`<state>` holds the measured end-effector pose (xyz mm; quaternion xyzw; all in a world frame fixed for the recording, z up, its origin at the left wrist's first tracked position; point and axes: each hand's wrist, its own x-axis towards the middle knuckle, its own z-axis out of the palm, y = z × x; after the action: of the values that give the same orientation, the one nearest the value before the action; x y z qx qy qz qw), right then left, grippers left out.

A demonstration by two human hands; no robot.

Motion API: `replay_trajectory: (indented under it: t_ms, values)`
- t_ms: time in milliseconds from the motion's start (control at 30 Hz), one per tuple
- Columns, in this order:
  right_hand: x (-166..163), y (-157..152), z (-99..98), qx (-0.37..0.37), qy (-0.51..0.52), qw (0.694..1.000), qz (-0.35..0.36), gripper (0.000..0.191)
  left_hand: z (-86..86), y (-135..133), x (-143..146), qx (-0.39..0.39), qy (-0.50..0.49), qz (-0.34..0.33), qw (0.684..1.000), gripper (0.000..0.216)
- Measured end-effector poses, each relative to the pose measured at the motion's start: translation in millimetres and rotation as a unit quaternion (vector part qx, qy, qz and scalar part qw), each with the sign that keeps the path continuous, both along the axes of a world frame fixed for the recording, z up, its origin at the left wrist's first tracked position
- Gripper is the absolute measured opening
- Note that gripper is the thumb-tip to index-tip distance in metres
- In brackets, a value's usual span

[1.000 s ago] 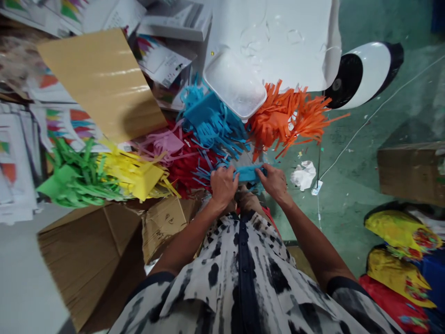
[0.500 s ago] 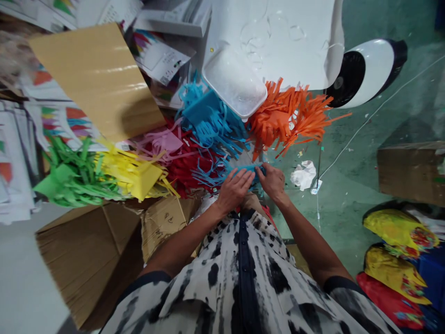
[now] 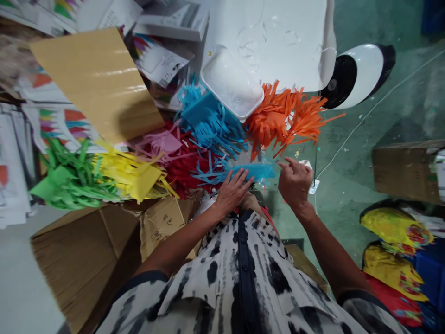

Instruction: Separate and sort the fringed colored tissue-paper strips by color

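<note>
My left hand lies flat with its fingers stretched out, pressing on a folded blue fringed paper piece in front of my lap. My right hand has come off that piece and hovers just to its right, fingers loosely curled and holding nothing that I can see. Piles of cut fringe paper surround the spot: blue, orange, red, pink, yellow and green.
A white plastic tray rests on the blue and orange piles below a white sheet. A white fan stands at right on the green floor. Cardboard boxes lie at lower left, a tan sheet above them.
My right hand let go of the blue piece and moved right and up. My left hand flattened from a grip onto the piece, which now lies stretched out.
</note>
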<state>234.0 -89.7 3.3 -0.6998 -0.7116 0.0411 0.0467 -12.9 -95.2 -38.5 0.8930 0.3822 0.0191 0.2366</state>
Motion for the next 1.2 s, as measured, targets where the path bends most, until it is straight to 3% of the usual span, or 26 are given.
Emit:
replay_trajectory:
  t_ms: [100, 167, 300, 433, 533, 633, 733, 833, 933, 1067, 1133, 1200]
  values:
    - [-27, -25, -4.4, -0.028, 0.047, 0.989, 0.138, 0.038, 0.5, 0, 0, 0.007, 0.008, 0.0, 1.0, 0.057]
    - [-37, -38, -11.6, -0.057, 0.053, 0.982, 0.174, 0.042, 0.9, 1, -1, 0.004, 0.011, 0.0, 1.0, 0.057]
    - [-15, -42, -14.2, -0.06, -0.015, 0.994, 0.089, 0.039, 3.7, 7, -4, -0.005, 0.001, 0.004, 1.0, 0.058]
    - [7, -34, -2.4, -0.003, -0.032, 0.999, 0.004, 0.036, 7.6, 10, -4, -0.012, -0.009, 0.017, 1.0, 0.059]
    - [-11, -37, -7.4, -0.012, 0.02, 0.997, 0.07, 0.04, 7.0, 8, -5, -0.011, -0.002, 0.002, 1.0, 0.058]
    - [-36, -47, -26.9, -0.056, 0.058, 0.985, 0.155, 0.051, 2.8, 6, -7, -0.01, 0.014, -0.019, 1.0, 0.06]
    - [-38, -54, -43.7, -0.072, 0.067, 0.982, 0.164, 0.058, 0.1, 6, -14, -0.006, 0.024, -0.036, 0.999, 0.062]
    - [-25, -56, -48.5, -0.076, 0.072, 0.982, 0.157, 0.061, 2.8, 12, -33, 0.0, 0.025, -0.041, 0.999, 0.061]
    - [-17, -54, -47.9, -0.068, 0.077, 0.982, 0.158, 0.06, 10.5, 25, -63, 0.01, 0.016, -0.015, 1.0, 0.056]
    - [-19, -52, -50.3, -0.037, 0.078, 0.983, 0.16, 0.057, 23.7, 42, -92, 0.069, -0.018, 0.082, 0.994, 0.028]
    - [-21, -50, -52.0, -0.027, 0.075, 0.984, 0.159, 0.055, 27.4, 40, -88, 0.117, -0.044, 0.134, 0.983, 0.019]
    - [-22, -47, -52.6, -0.023, 0.074, 0.985, 0.157, 0.053, 27.3, 32, -70, 0.141, -0.071, 0.13, 0.979, 0.018]
